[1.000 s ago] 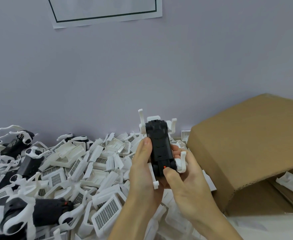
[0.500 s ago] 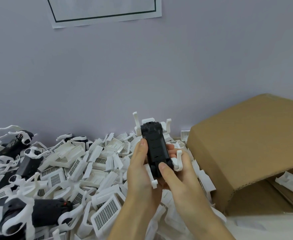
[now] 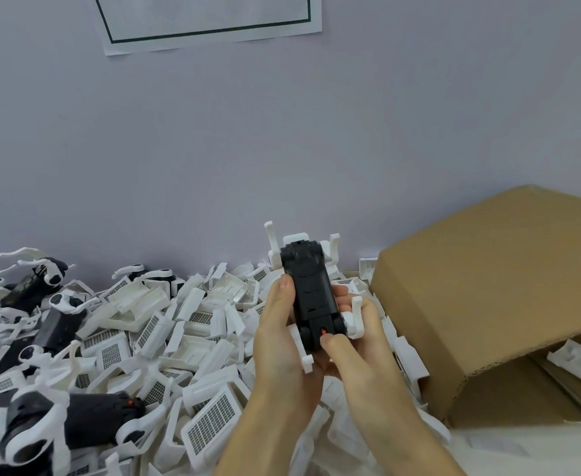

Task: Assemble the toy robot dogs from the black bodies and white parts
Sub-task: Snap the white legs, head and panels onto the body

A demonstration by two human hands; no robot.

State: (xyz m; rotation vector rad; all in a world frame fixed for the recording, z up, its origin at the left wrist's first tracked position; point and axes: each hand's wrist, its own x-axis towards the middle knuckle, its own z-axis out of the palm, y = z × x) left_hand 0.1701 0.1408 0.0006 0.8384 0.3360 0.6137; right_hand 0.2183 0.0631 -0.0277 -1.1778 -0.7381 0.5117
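Head view, bench seen from above and behind the hands. Left hand [image 3: 283, 341] and right hand [image 3: 357, 352] together hold one toy robot dog [image 3: 311, 293] above the heap, just left of the cardboard box [image 3: 488, 286]. Left hand: fingers curled round the dog's left flank, thumb lying along the black body [image 3: 311, 286]. Right hand: fingers wrapped under the right flank, thumb tip touching the small red switch [image 3: 323, 331] at the near end of the body. White legs [image 3: 356, 319] project from the body's four corners, two pointing up at the far end, two beside the palms. Loose white parts [image 3: 193, 324], many with grilled panels, cover the bench from its far edge towards the near edge. Finished dogs [image 3: 76, 417] lie along the left edge, one large at the near left corner. The box stands open at the right edge, white pieces [image 3: 577, 367] visible inside. A paper sheet [image 3: 206, 18] hangs on the wall.
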